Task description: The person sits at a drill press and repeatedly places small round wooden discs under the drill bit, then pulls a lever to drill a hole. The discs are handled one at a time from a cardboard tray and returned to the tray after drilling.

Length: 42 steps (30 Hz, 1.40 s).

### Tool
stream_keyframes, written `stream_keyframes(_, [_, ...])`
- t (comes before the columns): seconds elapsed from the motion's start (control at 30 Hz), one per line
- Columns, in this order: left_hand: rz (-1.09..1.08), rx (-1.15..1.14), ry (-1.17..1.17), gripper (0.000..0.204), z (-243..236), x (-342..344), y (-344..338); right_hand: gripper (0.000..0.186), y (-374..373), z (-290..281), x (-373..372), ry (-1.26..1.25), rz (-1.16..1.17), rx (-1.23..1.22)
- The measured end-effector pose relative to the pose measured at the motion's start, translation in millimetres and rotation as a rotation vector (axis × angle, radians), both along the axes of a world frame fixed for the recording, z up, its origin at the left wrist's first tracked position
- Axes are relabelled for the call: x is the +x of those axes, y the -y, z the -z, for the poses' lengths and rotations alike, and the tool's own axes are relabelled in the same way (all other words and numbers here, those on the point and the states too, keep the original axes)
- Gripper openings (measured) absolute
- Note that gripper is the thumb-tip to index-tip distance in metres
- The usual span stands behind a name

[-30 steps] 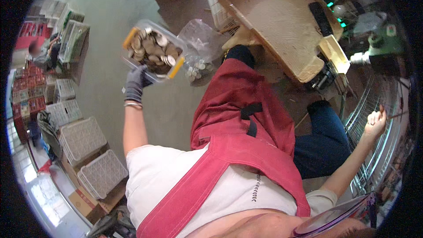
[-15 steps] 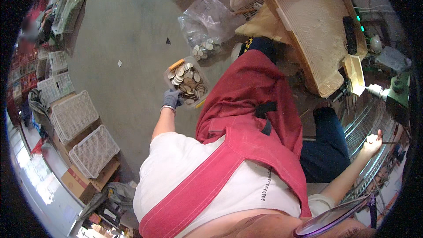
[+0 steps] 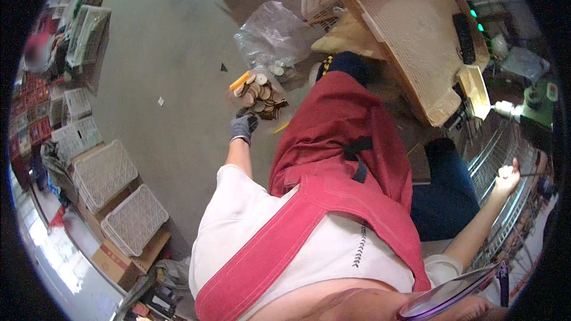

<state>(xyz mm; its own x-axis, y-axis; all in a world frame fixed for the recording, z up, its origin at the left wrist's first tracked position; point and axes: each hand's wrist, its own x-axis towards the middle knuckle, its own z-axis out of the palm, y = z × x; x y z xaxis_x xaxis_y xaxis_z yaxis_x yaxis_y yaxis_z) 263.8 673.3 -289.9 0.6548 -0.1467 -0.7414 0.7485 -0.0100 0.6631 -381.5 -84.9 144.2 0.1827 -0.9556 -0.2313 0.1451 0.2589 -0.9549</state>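
My left hand (image 3: 244,129), in a grey glove, is closed on the near edge of a clear plastic tub (image 3: 233,97). Round, flat discs (image 3: 260,96), pale and brownish, fill the tub, and an orange strip (image 3: 240,79) lies along its left side. Just beyond, a crumpled clear plastic bag (image 3: 273,31) holds more pale discs, partly covered by the tub. Far to the right, my bare right hand (image 3: 507,178) is closed around a thin dark rod (image 3: 533,174) beside the machine. Most of its fingers are too small to make out.
A large tan tray (image 3: 410,30) stands ahead right, near a green machine (image 3: 538,106) with a bright lamp (image 3: 507,109). White lattice crates (image 3: 135,217) sit on cardboard boxes (image 3: 113,261) at left. A yellow stick (image 3: 281,127) lies on the floor by my leg.
My left hand and the tub have moved away from me, toward the plastic bag. The tub now hides more of the discs in the bag. My right hand remains closed by the rod.
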Motion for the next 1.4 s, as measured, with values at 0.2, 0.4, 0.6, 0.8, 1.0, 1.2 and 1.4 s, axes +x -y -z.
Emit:
stream_keyframes(0.2, [0.153, -0.031, -0.166, 0.032, -40.9, 27.0, -12.8, 0.038, -49.3, -0.6, -11.9, 0.048, 0.180, -0.018])
stream_keyframes(0.4, [1.352, 1.116, 0.508, 0.035, -76.8, 11.3, -24.6, 0.032, -196.2, -47.1, 89.8, 0.148, 0.400, -0.167])
stream_keyframes(0.6, [1.273, 0.968, 0.140, 0.033, -48.3, -0.1, -50.2, 0.032, -322.8, -54.6, 215.9, 0.162, 0.540, -0.191])
stream_keyframes(0.8, [0.219, 0.310, -0.369, 0.032, -22.8, -13.2, -46.0, 0.025, -340.0, -19.8, 306.5, -0.255, 0.148, 0.025])
stream_keyframes(1.0, [-0.268, 0.104, -0.481, 0.032, -25.0, -44.8, -55.1, 0.033, -267.0, 0.3, 339.6, -1.085, -0.248, -0.590])
stream_keyframes(1.2, [-0.491, 0.189, -0.473, 0.026, -43.4, -91.0, -127.0, 0.037, -202.2, 32.1, 377.5, -1.270, -0.472, -0.900])
stream_keyframes(1.4, [-0.287, -0.020, -0.433, 0.021, -107.9, -84.2, -106.1, 0.037, -174.1, 66.1, 381.1, -1.461, -0.470, -1.012])
